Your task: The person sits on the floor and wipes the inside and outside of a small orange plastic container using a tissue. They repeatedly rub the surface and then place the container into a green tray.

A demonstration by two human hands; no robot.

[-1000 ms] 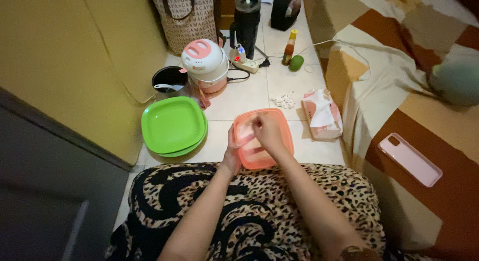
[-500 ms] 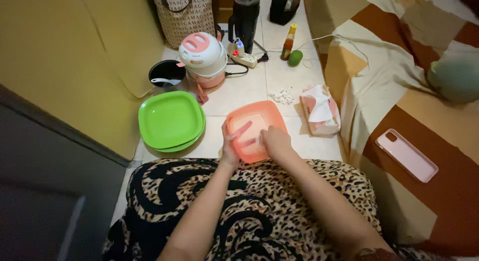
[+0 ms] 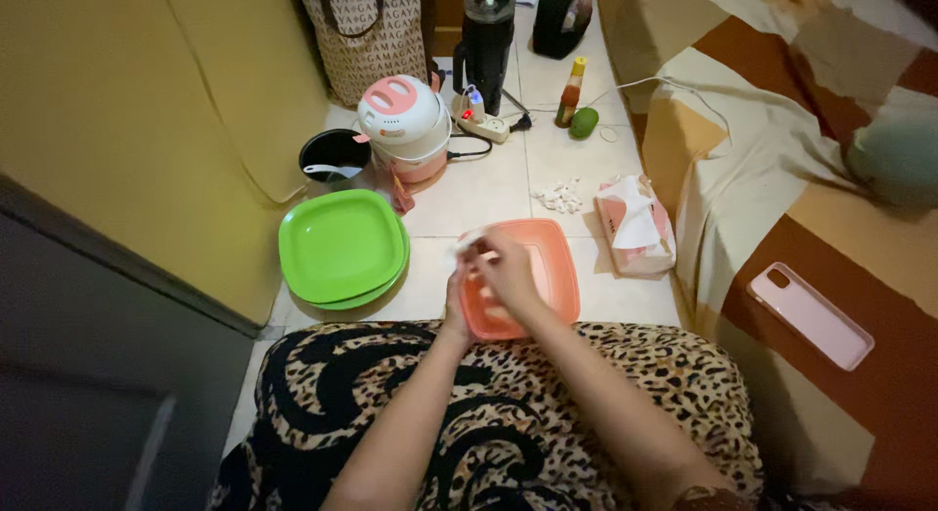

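Head view: our left hand (image 3: 455, 298) grips orange plate (image 3: 532, 276) edge, right hand (image 3: 503, 267) now curled on top, pinching something white; plate barely moved, wiping goes on.

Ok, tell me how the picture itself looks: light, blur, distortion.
Head view: warm, dim indoor light, with the grey panel at lower left darkest; the right hand and left hand over the orange plate look slightly soft, while the green plates stay crisp; wide-angle lens leans the edges outward; no strong glare.
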